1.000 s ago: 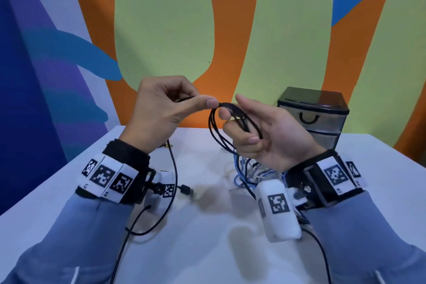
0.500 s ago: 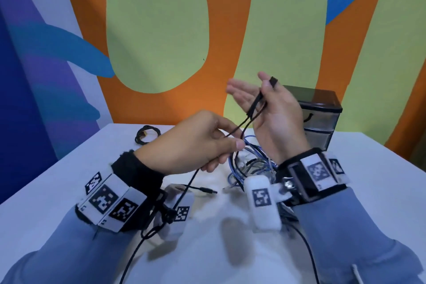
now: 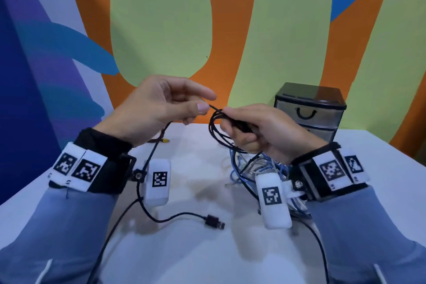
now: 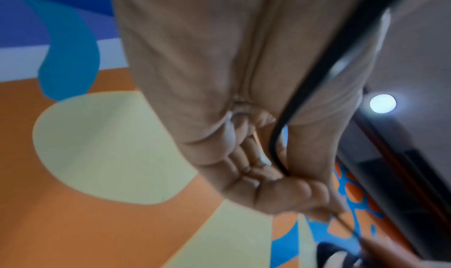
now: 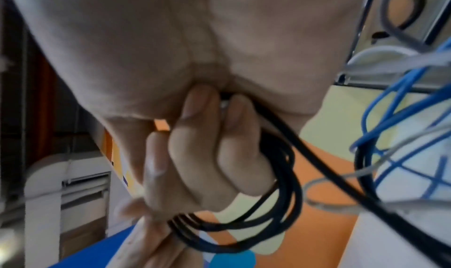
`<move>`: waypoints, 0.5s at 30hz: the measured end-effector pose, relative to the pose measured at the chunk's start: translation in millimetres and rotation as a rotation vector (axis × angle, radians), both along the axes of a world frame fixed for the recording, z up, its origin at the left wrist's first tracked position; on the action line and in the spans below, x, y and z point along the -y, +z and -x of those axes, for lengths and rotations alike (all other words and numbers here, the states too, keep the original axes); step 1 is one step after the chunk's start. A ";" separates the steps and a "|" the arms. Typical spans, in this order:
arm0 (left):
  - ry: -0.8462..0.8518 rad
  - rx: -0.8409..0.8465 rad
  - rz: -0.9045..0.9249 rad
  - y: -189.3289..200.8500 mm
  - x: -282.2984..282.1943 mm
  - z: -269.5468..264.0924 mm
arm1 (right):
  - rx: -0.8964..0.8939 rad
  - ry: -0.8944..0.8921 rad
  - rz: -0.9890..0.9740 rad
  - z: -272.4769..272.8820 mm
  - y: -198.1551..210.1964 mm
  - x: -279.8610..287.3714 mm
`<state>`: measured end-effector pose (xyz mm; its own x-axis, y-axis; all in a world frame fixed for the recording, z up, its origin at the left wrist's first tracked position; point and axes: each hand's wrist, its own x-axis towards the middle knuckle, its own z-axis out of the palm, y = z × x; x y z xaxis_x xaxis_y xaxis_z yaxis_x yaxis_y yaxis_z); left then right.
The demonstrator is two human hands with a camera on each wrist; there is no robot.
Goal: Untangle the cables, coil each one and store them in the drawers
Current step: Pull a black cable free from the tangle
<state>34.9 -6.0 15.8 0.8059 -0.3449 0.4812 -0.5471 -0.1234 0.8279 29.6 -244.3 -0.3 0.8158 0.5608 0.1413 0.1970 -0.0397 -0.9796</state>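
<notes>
A thin black cable [image 3: 215,130] hangs in small loops from my right hand [image 3: 251,130], whose fingers curl round the coil [image 5: 275,204] above the table. My left hand [image 3: 166,108] pinches the same cable's free run between thumb and forefinger just left of the coil; the strand [image 4: 278,148] passes down through its palm. That run drops past my left wrist to a USB plug [image 3: 214,223] lying on the white table [image 3: 207,256]. Under my right hand lies a tangle of blue and grey cables [image 3: 253,166]. The small drawer unit [image 3: 309,110] stands behind, drawers closed.
A dark coiled cable with a yellow tip [image 3: 161,140] lies on the table behind my left hand. The painted wall rises right behind the table. The table's right edge runs close past the drawer unit.
My right hand has come down from its raised, spread pose and closed round the coil. My left hand has risen from the table to meet it, adding cable to the loops.
</notes>
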 end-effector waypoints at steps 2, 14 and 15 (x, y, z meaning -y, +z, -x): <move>0.131 0.138 -0.007 -3.6 -1.7 -7.0 | -0.107 0.087 -0.157 2.1 1.6 -0.7; -0.030 -0.065 -0.503 -28.2 50.2 -1.2 | 0.012 -0.290 -0.961 -18.7 0.9 1.1; -0.037 -0.041 -0.508 -26.5 53.8 3.1 | 0.085 -0.360 -0.904 -20.7 -0.8 -1.2</move>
